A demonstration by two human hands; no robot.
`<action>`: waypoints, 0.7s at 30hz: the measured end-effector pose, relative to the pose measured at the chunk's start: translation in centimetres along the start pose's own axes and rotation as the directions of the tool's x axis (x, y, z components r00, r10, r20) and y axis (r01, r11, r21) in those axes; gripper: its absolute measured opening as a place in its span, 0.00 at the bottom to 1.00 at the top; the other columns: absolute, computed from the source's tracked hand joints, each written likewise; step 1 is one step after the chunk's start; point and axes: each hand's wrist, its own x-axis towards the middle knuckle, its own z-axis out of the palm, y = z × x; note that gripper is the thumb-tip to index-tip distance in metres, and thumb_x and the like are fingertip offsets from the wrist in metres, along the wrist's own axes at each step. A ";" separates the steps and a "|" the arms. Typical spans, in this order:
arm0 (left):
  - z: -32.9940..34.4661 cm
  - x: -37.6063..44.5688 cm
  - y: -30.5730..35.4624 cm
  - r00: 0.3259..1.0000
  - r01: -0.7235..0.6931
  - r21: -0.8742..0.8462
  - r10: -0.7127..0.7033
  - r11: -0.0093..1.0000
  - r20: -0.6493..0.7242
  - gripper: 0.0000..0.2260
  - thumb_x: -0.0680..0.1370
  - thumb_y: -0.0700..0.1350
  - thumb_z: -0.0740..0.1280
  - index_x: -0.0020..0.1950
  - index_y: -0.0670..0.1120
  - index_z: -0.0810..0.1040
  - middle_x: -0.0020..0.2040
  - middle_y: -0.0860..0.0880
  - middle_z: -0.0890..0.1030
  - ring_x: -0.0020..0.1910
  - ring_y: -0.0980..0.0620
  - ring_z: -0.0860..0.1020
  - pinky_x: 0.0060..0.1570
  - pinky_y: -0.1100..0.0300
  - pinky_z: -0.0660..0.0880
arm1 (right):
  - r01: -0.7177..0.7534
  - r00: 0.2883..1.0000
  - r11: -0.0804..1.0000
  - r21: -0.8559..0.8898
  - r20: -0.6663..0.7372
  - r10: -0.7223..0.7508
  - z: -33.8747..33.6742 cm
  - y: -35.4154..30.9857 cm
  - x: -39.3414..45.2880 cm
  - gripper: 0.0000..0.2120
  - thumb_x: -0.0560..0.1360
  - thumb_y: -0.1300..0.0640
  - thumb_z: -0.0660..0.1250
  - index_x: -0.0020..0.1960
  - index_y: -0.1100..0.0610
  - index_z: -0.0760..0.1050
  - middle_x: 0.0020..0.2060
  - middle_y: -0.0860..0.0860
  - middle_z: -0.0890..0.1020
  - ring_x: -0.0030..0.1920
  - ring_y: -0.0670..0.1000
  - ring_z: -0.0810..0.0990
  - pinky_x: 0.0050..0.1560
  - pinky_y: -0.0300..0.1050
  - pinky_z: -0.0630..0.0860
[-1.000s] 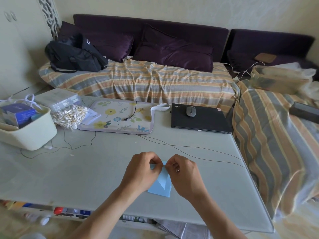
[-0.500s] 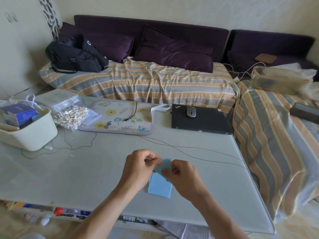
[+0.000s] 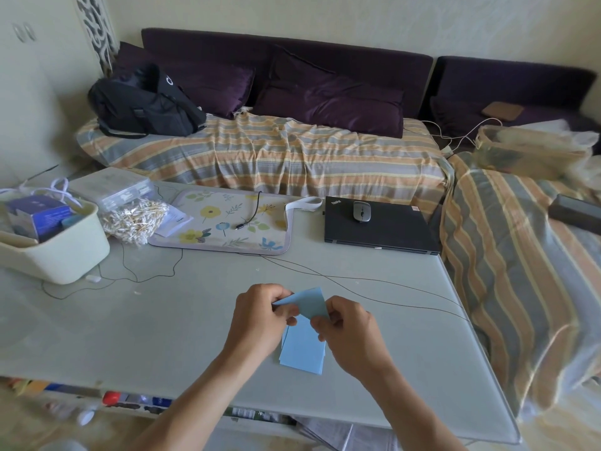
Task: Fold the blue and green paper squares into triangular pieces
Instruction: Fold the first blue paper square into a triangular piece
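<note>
A blue paper piece [image 3: 310, 302] is lifted a little above the grey table [image 3: 156, 323], near its front edge. My left hand [image 3: 260, 320] pinches its left corner and my right hand [image 3: 349, 333] pinches its lower right edge. Below my hands a small stack of blue paper squares [image 3: 302, 353] lies flat on the table, its upper part hidden by my fingers. No green paper shows in this view.
A cream basket [image 3: 65, 252] with a blue box stands at the far left, beside a bag of small sticks [image 3: 136, 219]. A floral pad [image 3: 224, 222] and a closed black laptop [image 3: 387, 232] with a mouse [image 3: 361, 211] lie further back. Thin cables [image 3: 374, 281] cross the table.
The blue piece went from being pressed down on the stack to being lifted and turned in both hands. The stack below is now more exposed.
</note>
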 end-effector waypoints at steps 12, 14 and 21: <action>0.1 0.1 -0.3 0.997 0.046 -0.065 -0.049 0.997 -0.055 0.16 0.81 0.35 0.62 0.44 0.48 0.86 0.36 0.51 0.86 0.34 0.60 0.85 0.44 0.56 0.83 | -0.076 0.995 0.995 0.062 -0.065 0.080 -0.7 -0.2 -0.1 0.05 0.75 0.60 0.71 0.40 0.58 0.81 0.31 0.50 0.85 0.27 0.39 0.77 0.27 0.29 0.66; 0.0 0.1 -0.4 0.996 0.048 -0.070 -0.053 0.996 -0.076 0.16 0.81 0.35 0.61 0.43 0.47 0.85 0.36 0.51 0.86 0.34 0.60 0.85 0.45 0.55 0.83 | -0.096 0.993 0.993 0.065 -0.061 0.100 -0.7 -0.1 -0.2 0.06 0.76 0.59 0.70 0.41 0.59 0.82 0.31 0.51 0.85 0.26 0.38 0.76 0.25 0.28 0.65; 0.0 0.4 -1.0 0.979 -0.013 0.078 0.028 0.997 -0.200 0.09 0.77 0.44 0.73 0.36 0.47 0.83 0.31 0.56 0.83 0.34 0.58 0.82 0.35 0.66 0.73 | -0.122 0.990 0.992 -0.014 -0.072 0.121 -0.2 0.3 0.2 0.08 0.76 0.60 0.66 0.40 0.63 0.79 0.33 0.55 0.84 0.30 0.48 0.73 0.25 0.34 0.66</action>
